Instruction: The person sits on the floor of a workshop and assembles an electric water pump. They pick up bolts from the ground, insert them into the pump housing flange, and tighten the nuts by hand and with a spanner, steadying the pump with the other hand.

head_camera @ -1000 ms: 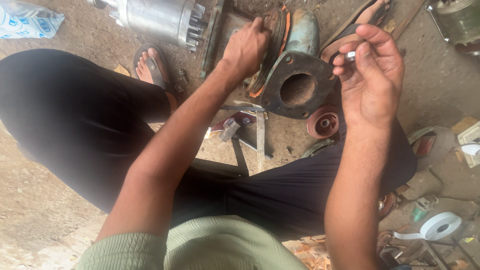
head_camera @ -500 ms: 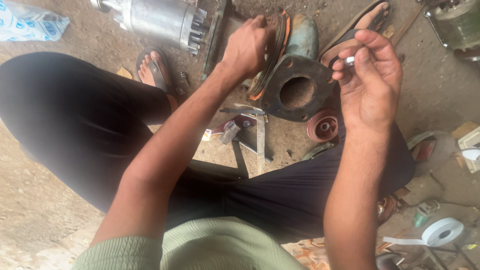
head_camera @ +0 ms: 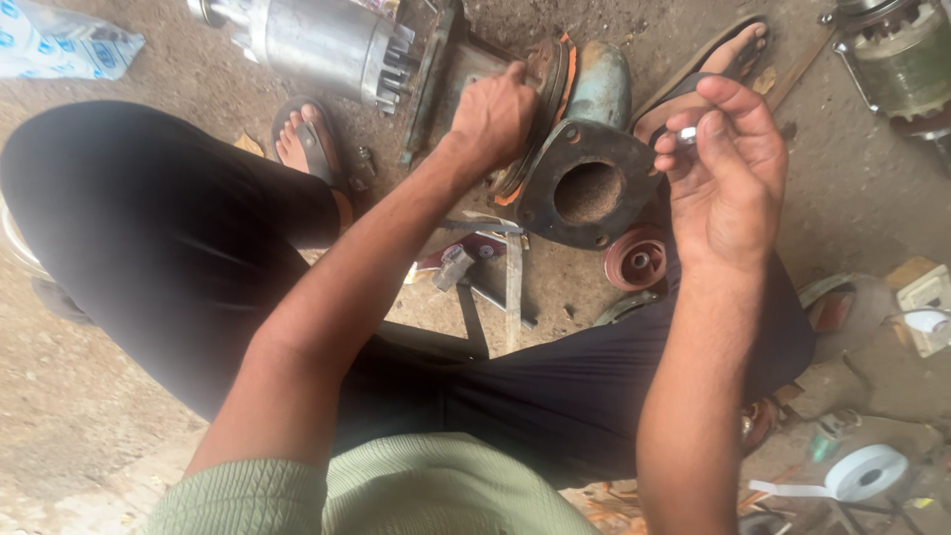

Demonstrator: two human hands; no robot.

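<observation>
Down on the floor, left hand [head_camera: 492, 121] clenched on rusty pump casing [head_camera: 570, 149] rim — looks heavy, stiff, gritty. Right hand [head_camera: 728, 168] fingers pinch small metal bit [head_camera: 686, 134]; light, prob. slippery.

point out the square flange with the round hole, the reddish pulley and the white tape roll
square flange [head_camera: 555, 159], head view, upper left plate face
reddish pulley [head_camera: 634, 260], head view, hub
white tape roll [head_camera: 869, 473], head view, outer band

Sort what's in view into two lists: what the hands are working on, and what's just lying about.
In hand:
- left hand grips the pump casing by its rusty rim
- right hand pinches a small silver part

Lying about:
- red pulley
- silver motor housing
- white tape roll
- plastic bag
</observation>
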